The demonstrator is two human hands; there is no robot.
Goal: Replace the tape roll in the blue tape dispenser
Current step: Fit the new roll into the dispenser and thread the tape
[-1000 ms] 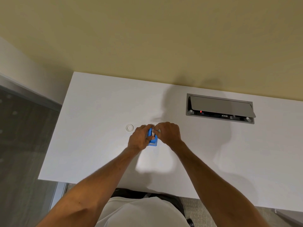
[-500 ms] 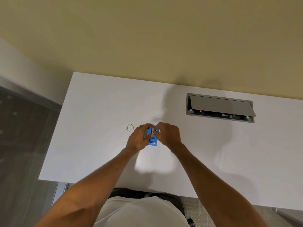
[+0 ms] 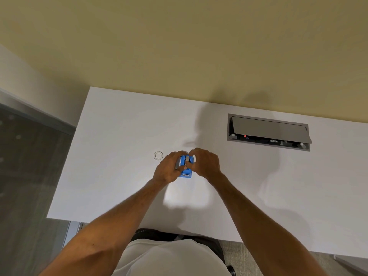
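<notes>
1. Roll (image 3: 158,155): clear ring flat on the desk (image 3: 119,136), just left of my left hand, not touched. Spare or spent, can't tell.
2. Left hand (image 3: 169,169): clamped round the dispenser's left side, steadying it.
3. Dispenser (image 3: 186,172): blue, mid-desk between my hands, cutter end toward me.
4. Right hand (image 3: 205,163): fingers pinched onto the dispenser's top, over the roll bay. What's under them is hidden.
5. Step, my read: working the hub or roll in the bay. Seating or pulling, can't tell.
6. Next calls for a firm left hold, straight pull or push on the hub, no twisting.
7. Cable hatch (image 3: 267,132), far right: irrelevant.
</notes>
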